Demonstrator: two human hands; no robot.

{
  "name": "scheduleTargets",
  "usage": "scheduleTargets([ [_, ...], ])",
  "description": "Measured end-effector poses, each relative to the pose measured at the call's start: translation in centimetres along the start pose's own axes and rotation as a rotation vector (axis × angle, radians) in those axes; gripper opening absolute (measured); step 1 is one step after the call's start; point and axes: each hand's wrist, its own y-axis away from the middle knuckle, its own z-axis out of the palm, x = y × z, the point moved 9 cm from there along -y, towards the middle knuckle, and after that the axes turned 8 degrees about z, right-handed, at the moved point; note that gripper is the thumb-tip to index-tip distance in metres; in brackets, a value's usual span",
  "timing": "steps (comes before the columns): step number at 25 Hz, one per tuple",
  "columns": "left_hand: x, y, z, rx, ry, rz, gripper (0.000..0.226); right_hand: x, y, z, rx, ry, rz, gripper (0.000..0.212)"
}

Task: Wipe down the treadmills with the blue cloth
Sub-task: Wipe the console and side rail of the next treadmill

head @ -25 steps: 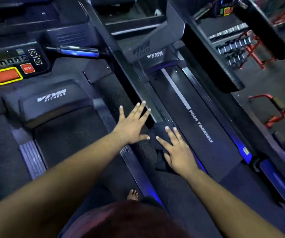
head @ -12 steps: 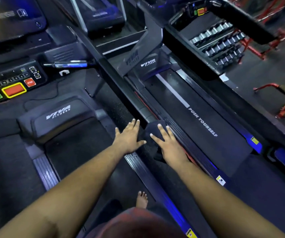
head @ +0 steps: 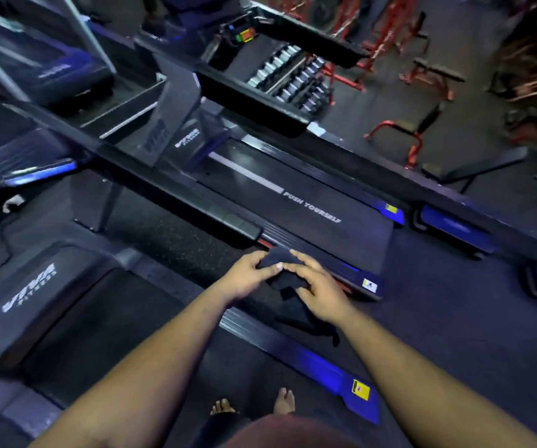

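Observation:
A dark blue cloth [head: 280, 257] is bunched between both hands, above the gap between two treadmills. My left hand [head: 247, 277] grips its left side with the fingers curled over the fabric. Beside it my right hand [head: 317, 286] holds the right side, and a loose end of the cloth [head: 306, 321] hangs down under that wrist. The right treadmill [head: 325, 227] has a belt printed "PUSH YOURSELF". The left treadmill [head: 34, 292], with a "VIVA FITNESS" motor cover, is the one under my bare feet [head: 283, 402].
A black handrail [head: 176, 202] runs diagonally between the treadmills, ending just above my hands. A dumbbell rack [head: 293, 79] and red benches [head: 396, 130] stand beyond the right treadmill. Blue-lit side rails [head: 325, 370] edge both decks. Another treadmill [head: 66, 72] stands at the far left.
My hands were flat, the right one pressing the cloth on the side rail. Now both have drawn back toward me, come together and closed round the cloth. The view has tilted up and right.

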Motion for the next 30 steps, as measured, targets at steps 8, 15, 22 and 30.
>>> scheduleTargets([
  [8,8.7,-0.1,17.2,-0.313,-0.196,0.191,0.008,6.6,12.4,-11.8,0.306,-0.422,0.241,0.054],
  [15,11.7,2.8,35.7,-0.503,-0.292,0.301,0.019,14.1,26.9,-19.4,0.356,-0.427,0.32,0.046],
  [22,9.5,4.3,49.8,-0.479,-0.332,0.353,0.054,20.4,41.1,-27.1,0.65,-0.431,0.413,0.02],
  [30,9.4,3.5,65.0,-0.633,-0.473,0.489,0.014,27.4,53.6,-33.5,0.918,-0.341,0.61,0.03],
])
